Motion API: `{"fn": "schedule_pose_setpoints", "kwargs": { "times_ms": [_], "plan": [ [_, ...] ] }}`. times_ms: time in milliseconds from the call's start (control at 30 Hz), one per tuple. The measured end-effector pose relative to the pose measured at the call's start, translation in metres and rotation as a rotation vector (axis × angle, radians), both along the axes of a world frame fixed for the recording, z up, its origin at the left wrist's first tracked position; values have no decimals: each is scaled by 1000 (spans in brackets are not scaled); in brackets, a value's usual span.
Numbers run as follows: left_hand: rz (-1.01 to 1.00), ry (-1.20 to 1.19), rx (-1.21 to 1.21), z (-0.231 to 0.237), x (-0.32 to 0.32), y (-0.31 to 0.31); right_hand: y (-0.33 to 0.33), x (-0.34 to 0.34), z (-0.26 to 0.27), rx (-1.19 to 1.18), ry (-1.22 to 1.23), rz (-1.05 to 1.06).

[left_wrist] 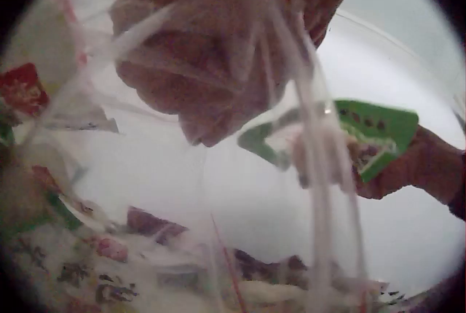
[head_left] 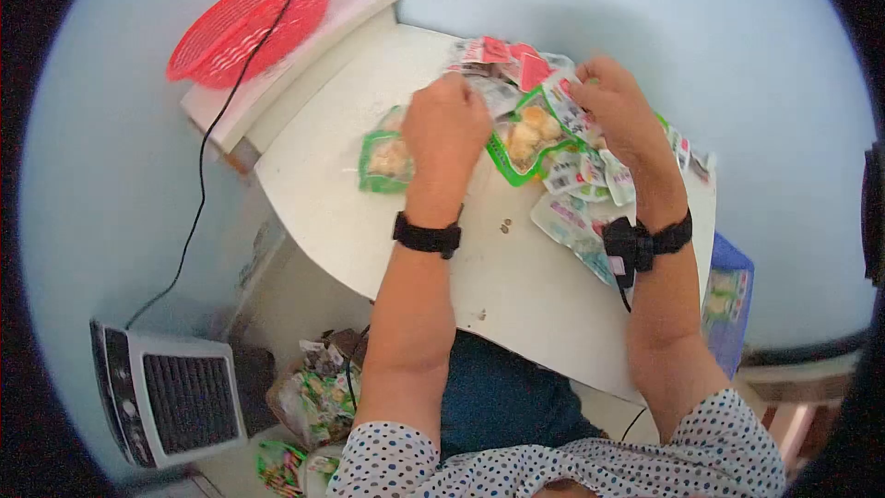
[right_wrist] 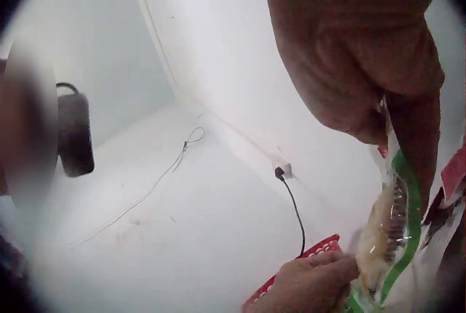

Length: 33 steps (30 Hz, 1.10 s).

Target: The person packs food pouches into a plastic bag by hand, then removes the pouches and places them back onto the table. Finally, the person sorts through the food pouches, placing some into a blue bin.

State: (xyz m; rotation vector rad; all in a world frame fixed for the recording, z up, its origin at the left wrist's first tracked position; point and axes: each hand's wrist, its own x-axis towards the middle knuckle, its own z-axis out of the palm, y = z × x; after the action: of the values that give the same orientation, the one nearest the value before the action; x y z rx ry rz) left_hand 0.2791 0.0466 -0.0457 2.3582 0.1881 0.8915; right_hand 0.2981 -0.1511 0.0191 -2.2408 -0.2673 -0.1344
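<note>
My left hand (head_left: 447,134) is above the table with its fingers curled; in the left wrist view this hand (left_wrist: 211,43) pinches clear plastic film (left_wrist: 320,204), which stretches across the view. My right hand (head_left: 622,111) holds a green-edged packet (head_left: 533,136) of pale brown food by its upper edge. The packet (right_wrist: 378,244) hangs from the right hand (right_wrist: 364,51) in the right wrist view, with the left hand (right_wrist: 313,284) beyond it. Left of my left hand lies another green-edged packet (head_left: 385,162).
Packets (head_left: 572,221) are heaped on the white table's (head_left: 323,184) right side. A red basket (head_left: 253,28) sits on a ledge at the back left. Below the table are a bag of packets (head_left: 318,397), a heater-like appliance (head_left: 189,397) and a blue crate (head_left: 736,332).
</note>
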Motion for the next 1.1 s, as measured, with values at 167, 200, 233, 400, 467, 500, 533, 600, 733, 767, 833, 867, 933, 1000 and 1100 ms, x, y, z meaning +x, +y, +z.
{"fn": "schedule_pose_setpoints", "kwargs": {
  "times_ms": [167,200,233,400,467,500,533,600,733,767,833,867,933,1000,1100],
  "plan": [
    [41,21,-70,12,-7,-8,1,19,-32,454,326,322],
    [45,13,-69,12,-8,-8,5,17,-32,447,322,399],
    [49,4,-65,12,-8,-8,9,14,-33,590,449,396],
    [55,16,-20,12,-6,-11,39,0,-41,1004,770,313],
    [43,16,-18,13,-7,-12,42,1,-48,1056,778,291],
    [35,21,-16,13,-7,-12,41,3,-53,1062,767,297],
    [27,26,-14,13,-7,-13,41,6,-58,1067,756,302],
    [7,6,-6,10,-6,-13,40,13,-70,1007,728,291],
    [-33,-29,-13,9,-6,-16,59,7,-83,1093,615,394],
    [-41,-23,-22,11,-7,-17,66,-1,-81,1135,635,391],
    [-123,-23,-87,13,-10,-19,76,-19,-68,1222,675,384],
    [-165,-23,-120,13,-11,-21,74,-18,-74,1239,684,422],
    [-301,-19,-131,11,-9,-23,72,-14,-83,1274,699,498],
    [-406,-25,-128,11,-9,-24,73,-19,-90,1297,644,392],
    [-508,-13,-133,13,-11,-23,71,-10,-107,902,255,315]
  ]
}}
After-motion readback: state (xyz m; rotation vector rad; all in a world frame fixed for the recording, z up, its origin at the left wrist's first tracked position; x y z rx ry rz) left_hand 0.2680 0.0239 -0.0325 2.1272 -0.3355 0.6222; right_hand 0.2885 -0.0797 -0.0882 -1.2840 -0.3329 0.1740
